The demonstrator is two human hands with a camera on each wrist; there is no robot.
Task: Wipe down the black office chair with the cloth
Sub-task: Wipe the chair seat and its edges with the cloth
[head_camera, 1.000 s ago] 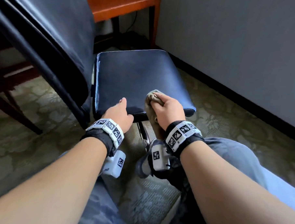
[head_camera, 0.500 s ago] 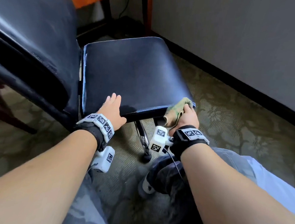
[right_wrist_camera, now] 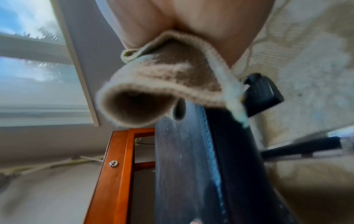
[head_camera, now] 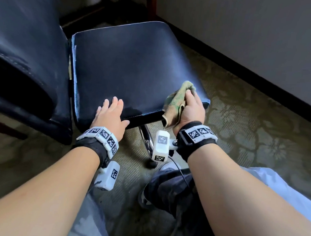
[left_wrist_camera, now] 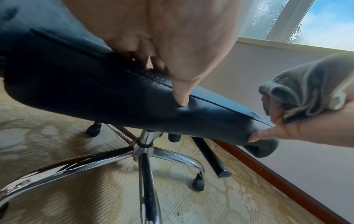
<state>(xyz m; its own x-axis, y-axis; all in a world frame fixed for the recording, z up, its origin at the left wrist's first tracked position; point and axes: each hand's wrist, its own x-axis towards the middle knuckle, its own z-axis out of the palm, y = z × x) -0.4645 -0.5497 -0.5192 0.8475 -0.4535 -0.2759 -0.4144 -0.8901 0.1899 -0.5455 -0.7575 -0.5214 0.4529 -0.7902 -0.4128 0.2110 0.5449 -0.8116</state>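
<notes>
The black office chair's seat (head_camera: 132, 67) lies before me, its backrest (head_camera: 27, 46) at the left. My left hand (head_camera: 111, 114) lies flat on the seat's near edge with straight fingers; in the left wrist view its thumb (left_wrist_camera: 182, 97) presses the seat's padded rim (left_wrist_camera: 95, 94). My right hand (head_camera: 191, 108) grips a crumpled greenish-beige cloth (head_camera: 176, 101) against the seat's near right corner. In the left wrist view the cloth (left_wrist_camera: 306, 91) is bunched in that hand. From the right wrist the cloth (right_wrist_camera: 162, 84) hangs over the seat edge (right_wrist_camera: 191, 166).
The chrome star base (left_wrist_camera: 145, 151) with castors stands under the seat on patterned carpet (head_camera: 248, 130). A wall with a dark skirting board (head_camera: 259, 81) runs along the right. A wooden desk leg (right_wrist_camera: 114, 174) stands behind the chair. My bent knees (head_camera: 169, 193) are close below.
My right hand has slid the cloth along the seat's near edge from near the middle to the right corner. My left hand has stayed on the near edge.
</notes>
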